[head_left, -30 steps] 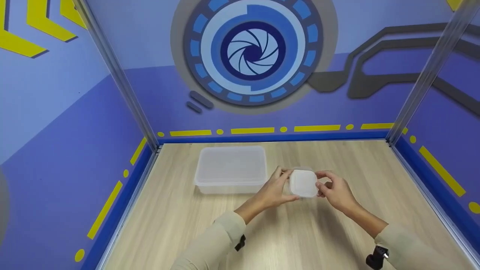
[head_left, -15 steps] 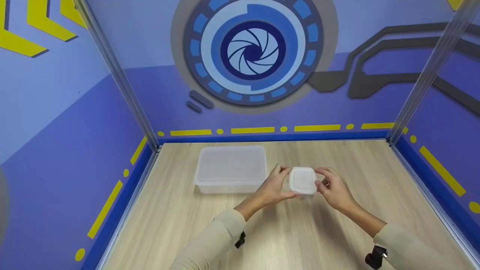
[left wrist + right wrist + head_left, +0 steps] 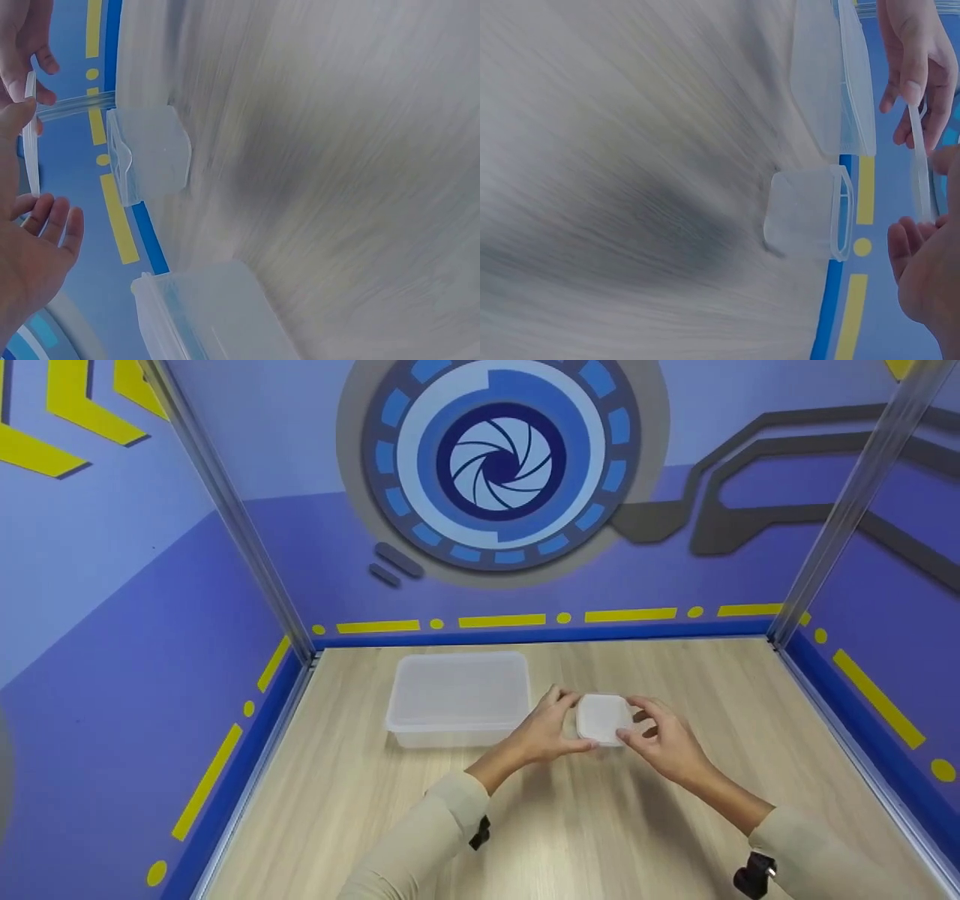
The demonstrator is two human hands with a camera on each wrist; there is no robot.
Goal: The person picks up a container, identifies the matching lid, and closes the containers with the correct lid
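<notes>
Both hands hold a small white square lid [image 3: 600, 718] level over the table. My left hand [image 3: 544, 731] grips its left edge, thumb at the near corner and fingers at the far one. On the opposite side my right hand [image 3: 667, 742] pinches the lid, its thumb at the near right corner. In both wrist views the lid [image 3: 31, 150] appears edge-on. Apart from it, beneath, a small clear square container [image 3: 802, 210] stands open on the table; in the head view the lid mostly hides it.
A larger clear rectangular container [image 3: 461, 690] with a frosted lid stands on the wooden table [image 3: 570, 840], left of the hands. Printed blue panels [image 3: 300, 555] enclose the table at the back and sides, with metal posts [image 3: 225, 502] at the corners.
The lid has moved slightly away from the body and now covers the small container's far edge in the head view. My right thumb has shifted onto the lid's near corner.
</notes>
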